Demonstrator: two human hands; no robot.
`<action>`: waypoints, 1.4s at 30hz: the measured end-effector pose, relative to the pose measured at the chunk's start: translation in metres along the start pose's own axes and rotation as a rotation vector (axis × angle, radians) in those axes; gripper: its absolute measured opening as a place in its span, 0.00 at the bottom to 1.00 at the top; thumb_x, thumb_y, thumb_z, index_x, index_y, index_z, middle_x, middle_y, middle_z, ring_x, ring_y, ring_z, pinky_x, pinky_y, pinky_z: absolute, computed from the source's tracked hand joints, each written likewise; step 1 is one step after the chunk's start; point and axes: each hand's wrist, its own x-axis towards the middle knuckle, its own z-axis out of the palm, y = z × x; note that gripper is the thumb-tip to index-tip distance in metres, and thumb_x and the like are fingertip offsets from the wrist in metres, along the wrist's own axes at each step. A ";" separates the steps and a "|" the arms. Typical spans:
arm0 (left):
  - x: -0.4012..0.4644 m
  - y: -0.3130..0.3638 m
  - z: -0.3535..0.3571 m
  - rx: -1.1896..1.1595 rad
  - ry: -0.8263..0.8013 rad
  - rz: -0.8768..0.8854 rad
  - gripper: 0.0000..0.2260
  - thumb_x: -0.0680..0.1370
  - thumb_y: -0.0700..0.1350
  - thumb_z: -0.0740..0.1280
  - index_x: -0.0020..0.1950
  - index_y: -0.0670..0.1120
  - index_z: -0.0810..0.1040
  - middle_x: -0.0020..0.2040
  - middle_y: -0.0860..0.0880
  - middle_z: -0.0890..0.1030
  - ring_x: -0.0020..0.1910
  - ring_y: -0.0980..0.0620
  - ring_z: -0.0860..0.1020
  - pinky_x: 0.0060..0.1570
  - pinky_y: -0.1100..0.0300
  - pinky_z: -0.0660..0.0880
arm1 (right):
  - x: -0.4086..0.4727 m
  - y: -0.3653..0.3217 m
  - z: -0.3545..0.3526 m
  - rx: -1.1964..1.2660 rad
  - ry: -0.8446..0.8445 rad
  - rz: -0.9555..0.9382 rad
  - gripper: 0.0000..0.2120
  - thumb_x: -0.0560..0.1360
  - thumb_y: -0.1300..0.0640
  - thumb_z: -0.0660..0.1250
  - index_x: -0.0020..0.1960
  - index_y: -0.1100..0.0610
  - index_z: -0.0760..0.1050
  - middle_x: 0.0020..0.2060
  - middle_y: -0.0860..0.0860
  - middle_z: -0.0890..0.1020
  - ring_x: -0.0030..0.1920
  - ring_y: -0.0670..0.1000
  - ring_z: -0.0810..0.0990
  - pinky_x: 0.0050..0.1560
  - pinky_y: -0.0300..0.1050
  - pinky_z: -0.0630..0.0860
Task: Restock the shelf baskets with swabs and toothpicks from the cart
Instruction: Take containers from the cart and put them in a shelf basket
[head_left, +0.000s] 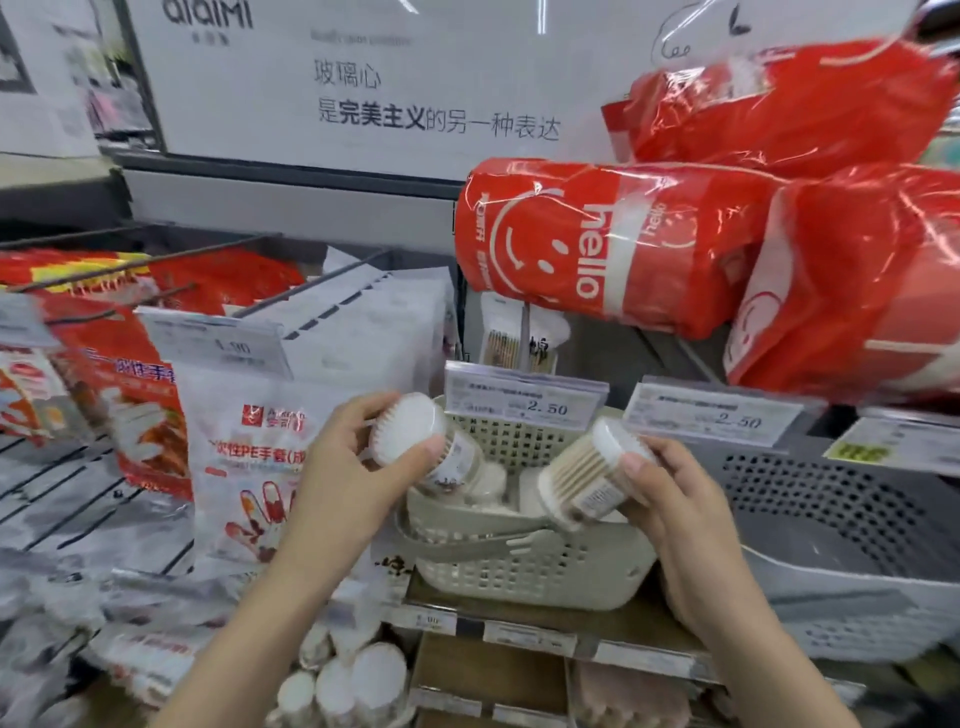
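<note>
1. The red tissue packs (613, 244), printed "hello", are being seen stacked above and to the right of the cream basket (524, 566).
2. The cream basket is being kept on the shelf under two price tags (524, 397) reading "2.50"; a few tubs are already lying in it.
3. The glove bag (249, 457), marked "PE", is hanging left of the basket.
4. A swab tub (421, 441) is being gripped by the left hand (348, 467) over the basket's left rim, its long axis tilting down into the basket.
5. A second swab tub (587, 478) is being gripped by the right hand (670, 514) over the right rim, lying slantwise; both hands are judged about equally near.
</note>
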 end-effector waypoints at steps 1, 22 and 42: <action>0.008 -0.001 0.003 0.069 -0.007 0.009 0.25 0.65 0.55 0.77 0.59 0.56 0.75 0.57 0.56 0.78 0.54 0.58 0.77 0.55 0.54 0.77 | 0.007 0.001 0.001 -0.013 -0.006 0.018 0.23 0.65 0.47 0.75 0.57 0.54 0.77 0.52 0.52 0.84 0.54 0.52 0.82 0.53 0.46 0.78; 0.050 -0.010 0.028 0.771 -0.306 0.156 0.22 0.66 0.50 0.74 0.60 0.57 0.77 0.53 0.56 0.78 0.46 0.57 0.73 0.37 0.67 0.67 | 0.126 0.056 0.075 -0.499 -0.473 0.171 0.22 0.74 0.53 0.71 0.64 0.59 0.72 0.56 0.49 0.79 0.56 0.49 0.78 0.48 0.27 0.73; 0.047 -0.020 0.034 0.965 -0.404 0.147 0.24 0.67 0.53 0.75 0.60 0.49 0.75 0.59 0.51 0.75 0.56 0.50 0.74 0.50 0.56 0.73 | 0.132 0.066 0.096 -0.646 -0.630 0.091 0.08 0.75 0.65 0.67 0.48 0.54 0.72 0.43 0.50 0.74 0.44 0.46 0.73 0.47 0.34 0.70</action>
